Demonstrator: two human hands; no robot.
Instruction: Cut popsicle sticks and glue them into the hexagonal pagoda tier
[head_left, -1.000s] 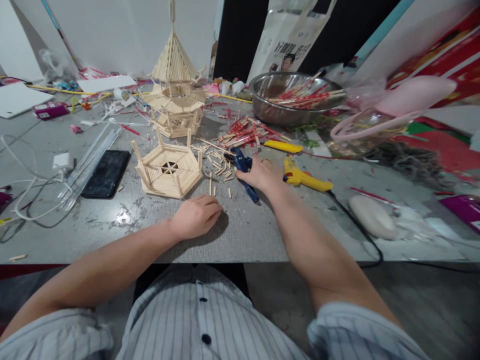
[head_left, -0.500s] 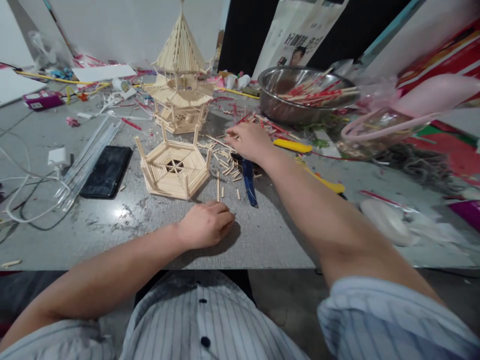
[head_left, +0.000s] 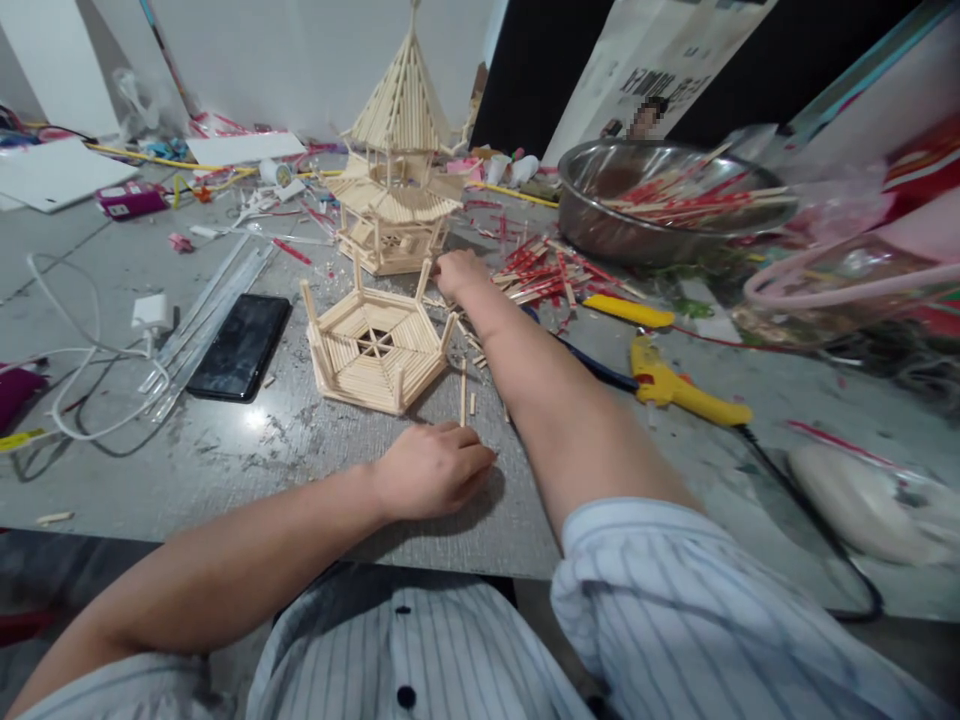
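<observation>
My left hand [head_left: 435,470] rests on the grey table near its front edge, fingers curled, just below a thin loose stick [head_left: 463,393]. What it may hold is hidden. Reaching forward, my right hand [head_left: 459,274] is beside the base of a tiered stick pagoda [head_left: 395,190] with a pointed roof; its fingertips are small and partly hidden. Between the hands and to their left lies a hexagonal stick frame [head_left: 375,345] with short upright posts at its corners. Short cut stick pieces [head_left: 472,345] lie partly under my right forearm.
A steel bowl [head_left: 667,220] of red-wrapped sticks stands at the back right. Nearer are a yellow-handled knife [head_left: 628,310] and a yellow glue gun [head_left: 686,395]. A black phone [head_left: 240,345] and a white charger [head_left: 152,312] with cables lie at left.
My right hand has moved left and slightly back, from above the blue-handled tool to beside the pagoda base. The camera view has shifted. My left hand remains near the table's front.
</observation>
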